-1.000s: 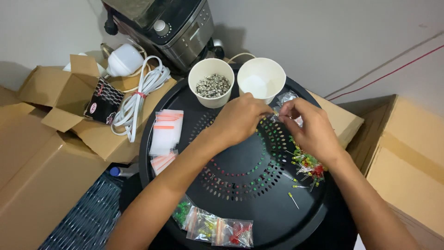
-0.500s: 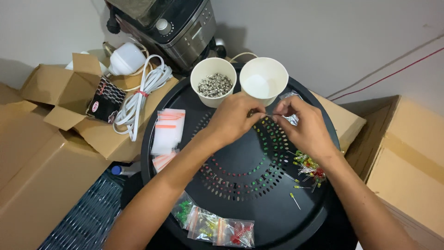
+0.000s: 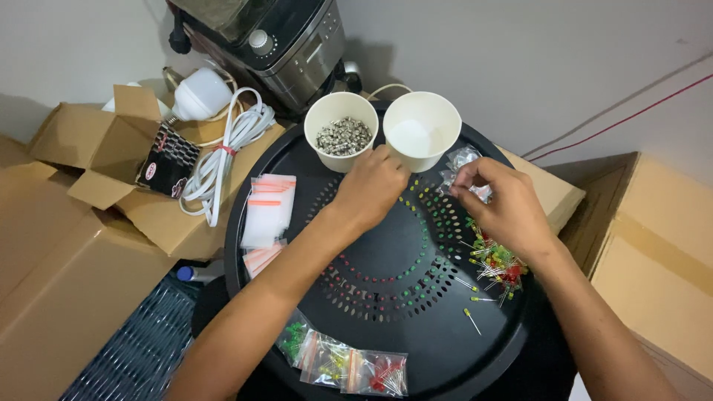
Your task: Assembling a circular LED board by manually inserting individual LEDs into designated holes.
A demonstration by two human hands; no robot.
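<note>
- The left hand rests knuckles-up on the round black perforated plastic tray, at the foot of the two white paper cups; its fingers are curled under, and I cannot tell whether they pinch anything.
- The right hand has its fingertips closed lightly on the small crinkled clear plastic bag, which lies on the tray just right of the empty white paper cup.
- The other white paper cup touches the empty one and holds small grey metal bits.
- Risk, as I judge it: the left knuckles sit right against the cups, so a lift or twist of that hand could tip the filled one and scatter its small parts through the tray's slots.
- Risk: the loose heap of red, green and yellow LEDs with thin wire legs lies under the right wrist; a dragging wrist could bend legs or sweep pieces away.
- Count: two cups, one filled and one empty.
- Count: three small clear bags of sorted LEDs at the near rim, green, yellow and red.
- Count: a stack of empty zip bags with orange strips at the left; the number is unclear.
- Count: at least two stray LEDs lie apart from the heap.
</note>
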